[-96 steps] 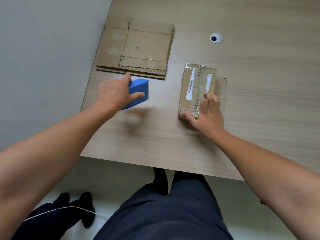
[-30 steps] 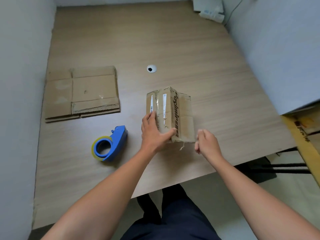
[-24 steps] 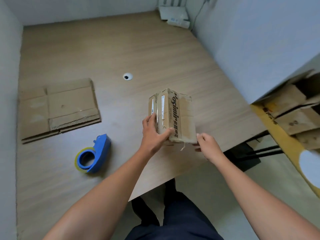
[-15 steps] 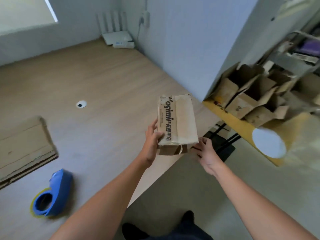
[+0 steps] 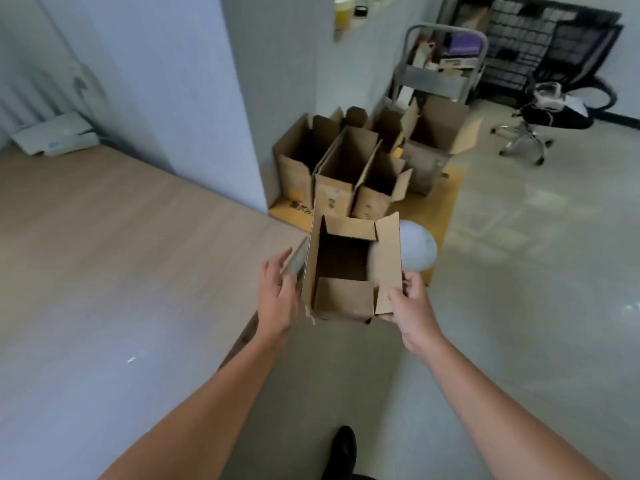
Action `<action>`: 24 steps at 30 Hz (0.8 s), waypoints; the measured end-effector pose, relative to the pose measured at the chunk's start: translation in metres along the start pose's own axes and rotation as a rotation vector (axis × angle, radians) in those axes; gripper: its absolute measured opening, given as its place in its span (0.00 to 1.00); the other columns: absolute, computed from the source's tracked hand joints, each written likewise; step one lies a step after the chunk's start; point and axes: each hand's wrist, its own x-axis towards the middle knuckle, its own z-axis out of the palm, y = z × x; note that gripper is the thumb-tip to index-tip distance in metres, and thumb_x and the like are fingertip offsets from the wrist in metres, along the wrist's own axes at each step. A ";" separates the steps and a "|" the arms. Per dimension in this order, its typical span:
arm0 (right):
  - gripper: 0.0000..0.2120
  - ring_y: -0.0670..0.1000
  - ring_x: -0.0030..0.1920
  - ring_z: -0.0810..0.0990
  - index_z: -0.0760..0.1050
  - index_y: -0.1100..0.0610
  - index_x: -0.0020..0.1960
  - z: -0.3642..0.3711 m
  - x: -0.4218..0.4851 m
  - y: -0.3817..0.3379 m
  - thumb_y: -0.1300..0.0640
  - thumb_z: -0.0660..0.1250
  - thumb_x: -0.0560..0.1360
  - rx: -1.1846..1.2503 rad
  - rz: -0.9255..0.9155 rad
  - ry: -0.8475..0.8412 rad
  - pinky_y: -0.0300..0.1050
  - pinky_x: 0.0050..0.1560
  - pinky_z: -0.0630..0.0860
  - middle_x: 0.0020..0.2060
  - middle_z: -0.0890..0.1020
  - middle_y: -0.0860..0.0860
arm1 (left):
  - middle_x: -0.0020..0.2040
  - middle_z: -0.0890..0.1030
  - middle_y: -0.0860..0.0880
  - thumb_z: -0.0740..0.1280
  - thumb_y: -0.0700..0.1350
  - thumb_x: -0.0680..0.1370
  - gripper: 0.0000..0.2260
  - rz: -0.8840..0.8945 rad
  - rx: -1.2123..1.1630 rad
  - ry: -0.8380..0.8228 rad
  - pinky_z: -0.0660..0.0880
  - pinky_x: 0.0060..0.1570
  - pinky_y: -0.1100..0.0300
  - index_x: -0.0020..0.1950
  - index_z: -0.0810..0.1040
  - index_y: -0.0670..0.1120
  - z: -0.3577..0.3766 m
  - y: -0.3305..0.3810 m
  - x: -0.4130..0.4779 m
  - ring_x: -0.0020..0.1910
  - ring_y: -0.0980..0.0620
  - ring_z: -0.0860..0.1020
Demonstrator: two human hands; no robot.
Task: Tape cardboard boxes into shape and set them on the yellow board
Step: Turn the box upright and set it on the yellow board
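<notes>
I hold a small cardboard box (image 5: 343, 299) in the air past the table's right edge, its open top facing me with the flaps standing up. My left hand (image 5: 278, 296) lies flat against its left side, fingers straight. My right hand (image 5: 410, 306) grips the right flap and wall, thumb curled over the flap. Beyond the box lies the yellow board (image 5: 440, 202) on the floor, with several open cardboard boxes (image 5: 346, 168) standing on it.
The wooden table (image 5: 121, 254) fills the left. A grey partition wall (image 5: 277, 81) stands behind the board. A metal cart (image 5: 440, 71) and a black office chair (image 5: 561, 98) are at the back right. A white round object (image 5: 417, 251) sits on the board's near end.
I turned right, away from the table. The box went from lying on the table to held in both hands with its open top up. The tape dispenser and flat cardboard left the view.
</notes>
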 end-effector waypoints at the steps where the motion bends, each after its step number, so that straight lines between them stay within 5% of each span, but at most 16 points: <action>1: 0.12 0.51 0.47 0.80 0.69 0.49 0.55 -0.014 0.003 0.002 0.65 0.58 0.80 -0.041 -0.024 0.033 0.58 0.48 0.83 0.52 0.79 0.48 | 0.65 0.72 0.54 0.60 0.47 0.82 0.17 0.176 0.109 0.055 0.70 0.70 0.53 0.71 0.75 0.49 0.012 0.010 0.002 0.65 0.58 0.72; 5: 0.10 0.54 0.43 0.80 0.68 0.48 0.57 -0.065 0.011 0.009 0.60 0.60 0.79 -0.201 -0.077 0.157 0.51 0.40 0.77 0.49 0.80 0.50 | 0.56 0.82 0.51 0.65 0.45 0.82 0.11 0.631 0.508 -0.241 0.71 0.60 0.56 0.62 0.81 0.48 0.074 0.057 0.024 0.58 0.54 0.76; 8: 0.09 0.52 0.38 0.77 0.66 0.52 0.60 -0.094 0.016 0.007 0.59 0.59 0.81 -0.250 -0.100 0.245 0.47 0.36 0.72 0.45 0.78 0.48 | 0.61 0.81 0.53 0.59 0.52 0.85 0.14 0.534 0.820 -0.459 0.67 0.67 0.51 0.65 0.81 0.53 0.126 0.068 0.040 0.67 0.50 0.72; 12: 0.09 0.50 0.38 0.77 0.67 0.51 0.59 -0.118 0.032 0.000 0.59 0.59 0.81 -0.231 -0.124 0.327 0.47 0.37 0.74 0.44 0.78 0.48 | 0.66 0.75 0.54 0.52 0.57 0.86 0.22 0.394 0.879 -0.639 0.62 0.70 0.50 0.61 0.83 0.51 0.172 0.067 0.059 0.71 0.53 0.65; 14: 0.10 0.51 0.41 0.80 0.67 0.48 0.59 -0.127 0.048 -0.003 0.59 0.60 0.80 -0.152 -0.093 0.359 0.55 0.43 0.82 0.45 0.79 0.47 | 0.66 0.76 0.53 0.53 0.57 0.86 0.23 0.381 0.793 -0.641 0.63 0.71 0.51 0.53 0.86 0.49 0.188 0.068 0.072 0.71 0.53 0.66; 19: 0.10 0.52 0.46 0.80 0.68 0.46 0.56 -0.147 0.086 -0.010 0.55 0.59 0.77 -0.063 -0.040 0.434 0.67 0.50 0.81 0.47 0.80 0.45 | 0.70 0.73 0.51 0.68 0.57 0.80 0.13 0.432 0.712 -0.748 0.61 0.73 0.53 0.43 0.85 0.50 0.216 0.076 0.099 0.74 0.51 0.62; 21: 0.09 0.55 0.49 0.80 0.68 0.48 0.57 -0.150 0.101 -0.019 0.57 0.58 0.78 -0.021 -0.035 0.468 0.66 0.49 0.82 0.50 0.80 0.48 | 0.78 0.63 0.51 0.72 0.63 0.75 0.14 0.453 0.764 -0.872 0.52 0.78 0.47 0.52 0.83 0.55 0.225 0.076 0.110 0.80 0.47 0.50; 24: 0.08 0.55 0.57 0.80 0.67 0.50 0.58 -0.152 0.126 -0.031 0.61 0.57 0.82 0.047 -0.005 0.470 0.59 0.52 0.83 0.58 0.79 0.51 | 0.83 0.45 0.53 0.71 0.71 0.69 0.41 0.487 0.905 -1.006 0.31 0.76 0.38 0.78 0.62 0.61 0.239 0.066 0.129 0.80 0.46 0.30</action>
